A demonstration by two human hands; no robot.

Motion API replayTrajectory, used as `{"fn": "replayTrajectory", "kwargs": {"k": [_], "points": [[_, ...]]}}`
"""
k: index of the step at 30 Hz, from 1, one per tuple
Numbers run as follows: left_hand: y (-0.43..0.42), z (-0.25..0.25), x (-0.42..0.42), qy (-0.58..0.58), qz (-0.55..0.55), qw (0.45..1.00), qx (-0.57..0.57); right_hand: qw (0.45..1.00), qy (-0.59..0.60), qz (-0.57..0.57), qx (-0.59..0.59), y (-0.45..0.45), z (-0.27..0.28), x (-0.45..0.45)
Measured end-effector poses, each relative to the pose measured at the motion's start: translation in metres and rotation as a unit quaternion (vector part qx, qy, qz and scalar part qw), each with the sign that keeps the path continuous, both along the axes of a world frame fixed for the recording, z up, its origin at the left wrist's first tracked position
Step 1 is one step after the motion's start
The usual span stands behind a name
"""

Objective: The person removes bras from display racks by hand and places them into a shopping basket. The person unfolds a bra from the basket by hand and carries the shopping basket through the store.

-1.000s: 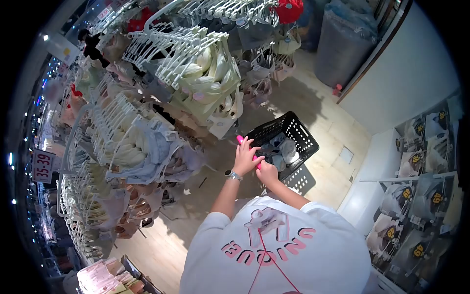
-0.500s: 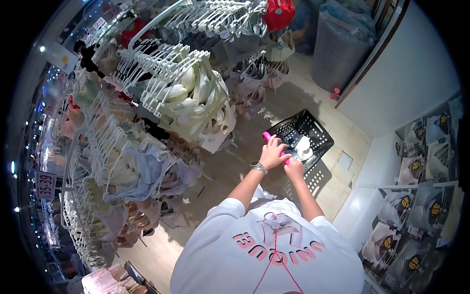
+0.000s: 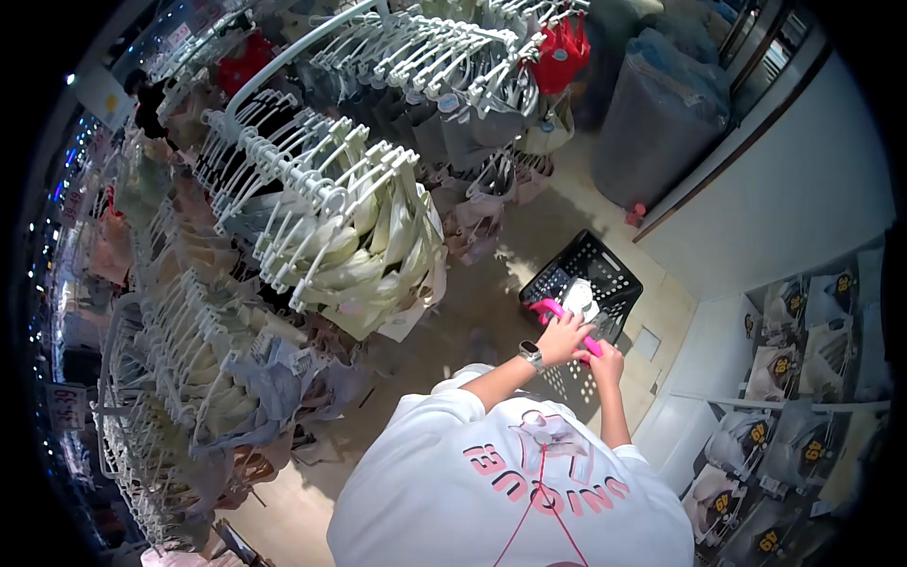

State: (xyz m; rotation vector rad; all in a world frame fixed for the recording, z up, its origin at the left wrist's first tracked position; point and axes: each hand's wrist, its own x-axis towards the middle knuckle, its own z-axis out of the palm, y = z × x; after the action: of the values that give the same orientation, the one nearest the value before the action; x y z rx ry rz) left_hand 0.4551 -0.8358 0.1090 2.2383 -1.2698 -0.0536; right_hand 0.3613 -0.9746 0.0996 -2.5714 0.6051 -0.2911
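A black perforated plastic basket with a pink handle is in front of me. White items lie inside it; their kind I cannot make out. My left hand, with a watch on the wrist, has its fingers bent over the handle. Close beside it, my right hand is closed around the handle's near end. The hands partly cover the handle. A dotted shadow of the basket falls on the floor below.
Racks of bras on white hangers fill the left side. A large grey wrapped bundle stands at the back by a white wall. Packaged bras with number tags line shelves on the right. The tiled floor runs between.
The view has shifted, and my hands and the handle now appear lower and farther right. More of the pink handle shows beyond my left hand. Both hands stay on it.
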Motion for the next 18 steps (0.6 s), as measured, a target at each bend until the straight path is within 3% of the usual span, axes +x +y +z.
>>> {"fn": "replayTrajectory", "kwargs": {"k": [2, 3, 5, 7, 8, 9, 13, 15, 18], "points": [[0.007, -0.001, 0.02, 0.042, -0.067, 0.997, -0.027, 0.999, 0.032, -0.014, 0.0, -0.005, 0.006, 0.009], [0.014, 0.01, 0.032, 0.12, -0.088, 0.988, -0.036, 0.999, 0.036, -0.01, -0.01, -0.008, 0.006, 0.015], [0.011, -0.016, 0.054, 0.193, -0.146, 0.959, -0.147, 0.999, 0.044, -0.009, -0.027, -0.015, 0.004, 0.024], [0.014, -0.016, 0.084, 0.449, -0.165, 0.853, -0.211, 0.997, 0.056, -0.031, -0.032, -0.026, -0.005, 0.029], [0.021, -0.007, 0.103, 0.576, -0.119, 0.784, -0.199, 0.997, 0.052, -0.041, -0.037, -0.033, -0.01, 0.031], [0.033, 0.014, 0.123, 0.599, -0.046, 0.774, -0.198, 0.997, 0.046, -0.051, -0.041, -0.037, -0.014, 0.035], [0.06, 0.042, 0.195, 0.596, 0.147, 0.693, -0.378, 0.993, 0.042, -0.073, -0.083, -0.054, -0.005, 0.049], [0.072, 0.047, 0.223, 0.56, 0.171, 0.661, -0.47, 0.994, 0.042, -0.055, -0.08, -0.066, -0.009, 0.06], [0.074, 0.034, 0.267, 0.585, 0.181, 0.544, -0.574, 0.993, 0.047, -0.055, -0.093, -0.084, -0.006, 0.072]]}}
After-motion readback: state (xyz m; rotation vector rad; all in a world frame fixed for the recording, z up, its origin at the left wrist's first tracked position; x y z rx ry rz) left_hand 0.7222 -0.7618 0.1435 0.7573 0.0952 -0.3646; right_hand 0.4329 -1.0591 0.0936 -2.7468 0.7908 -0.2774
